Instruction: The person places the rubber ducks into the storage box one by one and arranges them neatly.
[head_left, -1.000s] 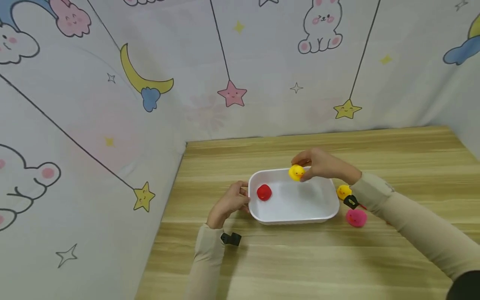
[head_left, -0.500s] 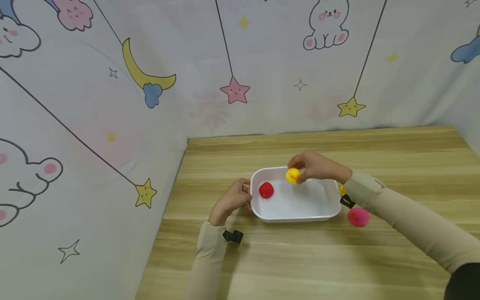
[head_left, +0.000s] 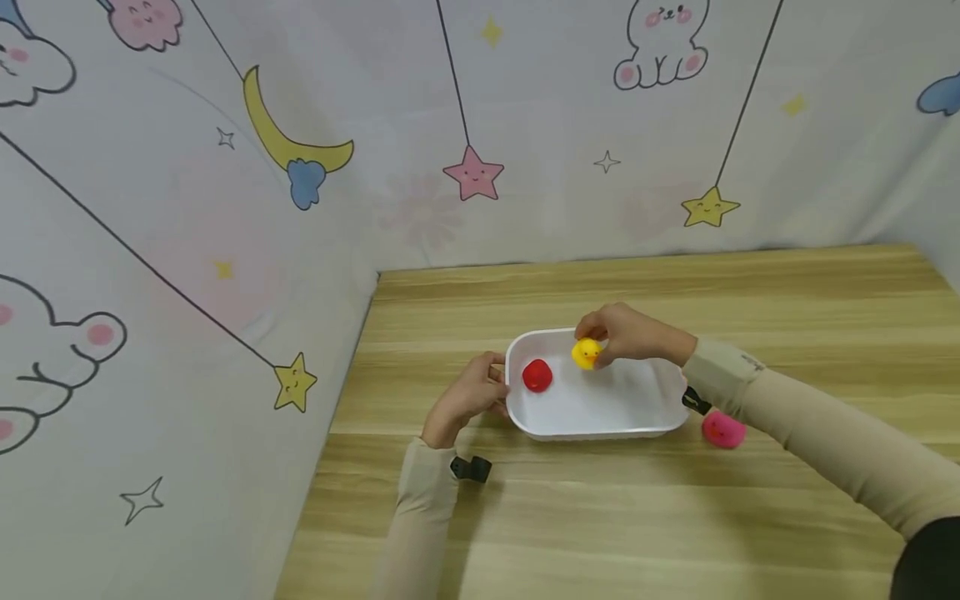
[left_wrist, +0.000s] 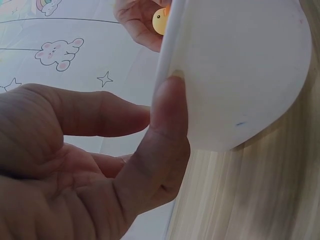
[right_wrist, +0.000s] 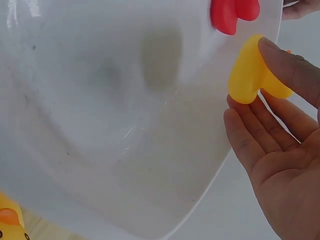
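Yellow, orange-billed duck [head_left: 586, 355] farther left

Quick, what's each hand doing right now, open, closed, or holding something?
Left hand: holding the white tub at one end, fingers curled against it.
Right hand: closed on a yellow toy duck.

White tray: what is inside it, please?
Inside the white tray lies a red toy, near its left end. The right hand holds a yellow duck over the tray. In the head view, hand and duck cover part of the far wall.
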